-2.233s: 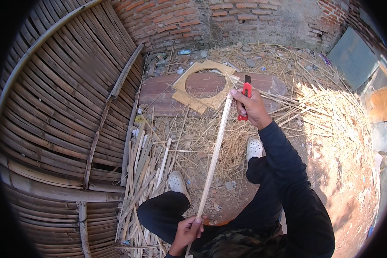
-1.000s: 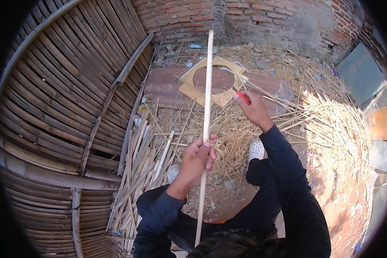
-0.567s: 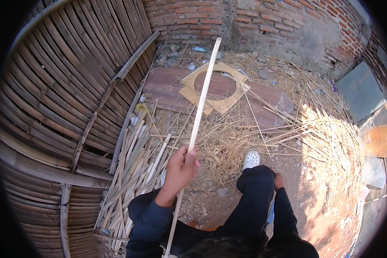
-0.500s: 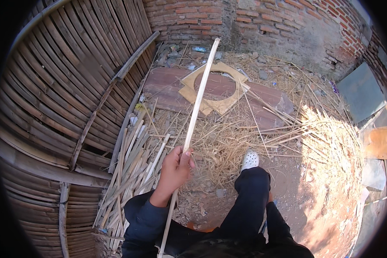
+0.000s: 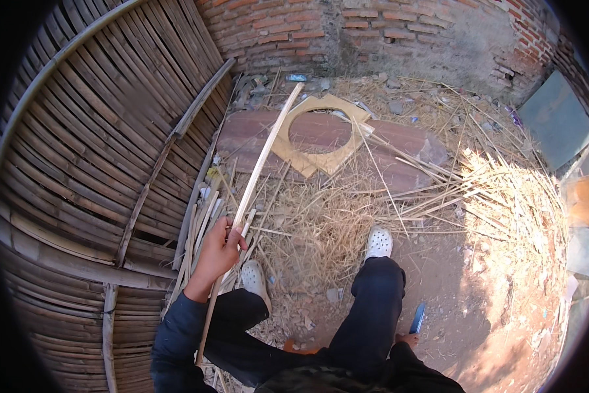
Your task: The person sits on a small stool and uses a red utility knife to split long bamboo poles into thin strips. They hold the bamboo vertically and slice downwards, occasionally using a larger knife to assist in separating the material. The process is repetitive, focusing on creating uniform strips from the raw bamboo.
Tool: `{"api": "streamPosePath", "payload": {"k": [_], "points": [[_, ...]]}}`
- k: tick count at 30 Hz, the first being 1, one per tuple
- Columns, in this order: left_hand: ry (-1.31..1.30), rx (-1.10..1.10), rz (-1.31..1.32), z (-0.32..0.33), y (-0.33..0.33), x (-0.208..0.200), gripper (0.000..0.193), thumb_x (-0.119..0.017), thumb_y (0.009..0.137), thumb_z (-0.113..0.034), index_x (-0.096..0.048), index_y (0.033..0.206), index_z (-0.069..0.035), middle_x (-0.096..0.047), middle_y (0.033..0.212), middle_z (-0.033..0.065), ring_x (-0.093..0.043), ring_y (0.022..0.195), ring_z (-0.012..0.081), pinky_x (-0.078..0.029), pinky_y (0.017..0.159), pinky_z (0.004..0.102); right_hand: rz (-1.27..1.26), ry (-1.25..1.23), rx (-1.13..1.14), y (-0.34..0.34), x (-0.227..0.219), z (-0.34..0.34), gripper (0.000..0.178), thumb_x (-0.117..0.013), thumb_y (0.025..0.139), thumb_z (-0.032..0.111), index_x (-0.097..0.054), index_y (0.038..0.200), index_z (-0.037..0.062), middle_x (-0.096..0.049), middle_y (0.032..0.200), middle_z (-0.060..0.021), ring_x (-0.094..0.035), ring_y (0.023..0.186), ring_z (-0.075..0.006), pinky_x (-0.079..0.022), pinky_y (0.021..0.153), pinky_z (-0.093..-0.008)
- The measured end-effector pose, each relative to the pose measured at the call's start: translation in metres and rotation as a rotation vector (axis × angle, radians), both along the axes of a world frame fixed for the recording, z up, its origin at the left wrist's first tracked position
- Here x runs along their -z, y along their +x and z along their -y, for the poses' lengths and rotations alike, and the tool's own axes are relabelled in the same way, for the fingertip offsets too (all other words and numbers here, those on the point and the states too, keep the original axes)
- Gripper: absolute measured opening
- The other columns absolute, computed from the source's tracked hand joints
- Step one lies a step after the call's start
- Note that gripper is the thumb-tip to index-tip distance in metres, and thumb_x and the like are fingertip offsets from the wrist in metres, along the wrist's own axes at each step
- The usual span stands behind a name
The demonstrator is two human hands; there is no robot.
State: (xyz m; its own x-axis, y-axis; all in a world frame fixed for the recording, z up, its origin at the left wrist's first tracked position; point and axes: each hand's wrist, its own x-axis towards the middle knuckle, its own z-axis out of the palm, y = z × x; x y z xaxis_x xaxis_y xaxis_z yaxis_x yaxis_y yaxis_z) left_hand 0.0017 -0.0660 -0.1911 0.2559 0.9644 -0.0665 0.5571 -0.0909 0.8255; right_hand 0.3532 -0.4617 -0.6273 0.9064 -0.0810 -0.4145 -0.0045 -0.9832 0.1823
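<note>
My left hand [image 5: 217,252] is closed around a long pale bamboo strip [image 5: 265,154], gripping it in its lower part. The strip slants up and to the right, its far tip reaching over a square wooden frame with a round hole [image 5: 293,149]. Its near end runs down past my left knee. My right hand [image 5: 409,340] is low beside my right leg and mostly hidden by it. It holds a knife [image 5: 417,318] whose blade points up. I am seated, with white clogs [image 5: 378,242] on both feet.
A large woven bamboo panel [image 5: 78,144] fills the left side. Loose bamboo strips [image 5: 199,226] lie piled beside my left foot. The frame rests on a reddish slab [image 5: 405,150]. Dry shavings and straw [image 5: 504,196] cover the ground at right. A brick wall [image 5: 373,29] stands behind.
My right hand left the strip's far end and dropped with the knife beside my right leg. My left hand slid up the strip and swung it left, toward the pile.
</note>
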Motion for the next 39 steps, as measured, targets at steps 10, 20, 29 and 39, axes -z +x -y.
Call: {"api": "streamPosePath", "payload": {"k": [10,20,29,39], "points": [[-0.085,-0.006,0.106,0.028,0.004,-0.022,0.014,-0.045,0.099,-0.014,-0.046,0.099,0.0,-0.058,0.066,0.0053,-0.046,0.042,0.0058,-0.035,0.04,0.0209,0.055,0.012,0.111,0.001,0.086,0.092,0.06,-0.075,0.066,0.028,-0.053,0.116,0.0038,-0.055,0.111,-0.018,-0.056,0.107,-0.0354,-0.048,0.089,-0.0434],[-0.009,0.004,0.126,0.055,0.016,-0.028,0.013,-0.047,0.098,-0.015,-0.047,0.099,-0.001,-0.057,0.063,0.0047,-0.049,0.043,0.0087,-0.037,0.041,0.0246,-0.046,0.234,-0.053,0.003,0.04,0.059,0.036,-0.071,0.071,0.024,-0.067,0.097,0.0003,-0.068,0.092,-0.0189,-0.068,0.09,-0.0317,-0.053,0.081,-0.0426],[0.329,0.17,-0.732,-0.01,-0.077,0.039,0.015,-0.051,0.09,-0.016,-0.051,0.092,-0.002,-0.061,0.073,0.0244,-0.059,0.073,0.0448,-0.044,0.066,0.056,-0.397,1.296,0.325,0.073,-0.167,-0.061,0.026,-0.055,0.094,0.032,-0.046,0.086,0.0093,-0.039,0.051,0.0009,-0.037,0.031,-0.0106,-0.026,0.028,-0.026],[-0.102,0.391,-1.195,-0.037,-0.076,0.076,0.021,-0.056,0.077,-0.012,-0.067,0.091,-0.002,-0.068,0.088,0.0194,-0.066,0.085,0.0365,-0.051,0.075,0.0458,-0.462,1.849,-0.323,-0.047,-0.407,-0.201,0.028,-0.041,0.101,0.031,-0.049,0.096,0.0046,-0.045,0.069,-0.0021,-0.044,0.054,-0.0086,-0.038,0.046,-0.0216]]}}
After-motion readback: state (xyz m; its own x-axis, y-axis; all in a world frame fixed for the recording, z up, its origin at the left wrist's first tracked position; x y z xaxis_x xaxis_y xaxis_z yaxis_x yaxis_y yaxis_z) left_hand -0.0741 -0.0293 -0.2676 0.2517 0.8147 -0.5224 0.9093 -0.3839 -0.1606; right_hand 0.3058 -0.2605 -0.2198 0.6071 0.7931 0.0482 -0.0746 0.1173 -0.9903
